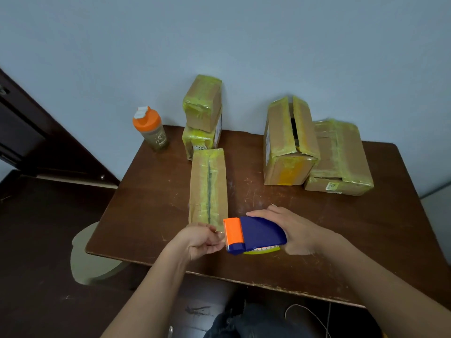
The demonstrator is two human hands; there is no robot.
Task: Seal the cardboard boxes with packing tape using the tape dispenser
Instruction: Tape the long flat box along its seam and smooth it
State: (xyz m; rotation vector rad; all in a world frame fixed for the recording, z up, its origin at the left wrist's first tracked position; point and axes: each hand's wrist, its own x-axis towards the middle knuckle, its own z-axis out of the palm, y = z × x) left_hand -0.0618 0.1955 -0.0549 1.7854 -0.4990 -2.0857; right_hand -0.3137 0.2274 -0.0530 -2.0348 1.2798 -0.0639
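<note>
— What's the surface like?

— A dark brown wooden table (305, 240), scuffed with pale scratches and chipped along the near edge. It stands against a plain pale blue-grey wall (219, 40); a dark wooden door (36, 132) leans into view at left, and a light stool (90, 259) sits beside the table's left corner.

— And the hands?

— The right hand (297, 232) wraps around the blue-and-orange tape dispenser (253, 235) above the table's near edge. The left hand (205, 240) has its fingers curled at the dispenser's orange end; whether they pinch the tape, I cannot tell.

— The boxes?

— A long narrow box (208, 186) lies just beyond the hands. Two small taped boxes (203, 118) are stacked behind it. At right, a box with open flaps (288, 142) leans against a flat taped box (341, 159). An orange-lidded bottle (152, 129) stands at the far left corner.
</note>
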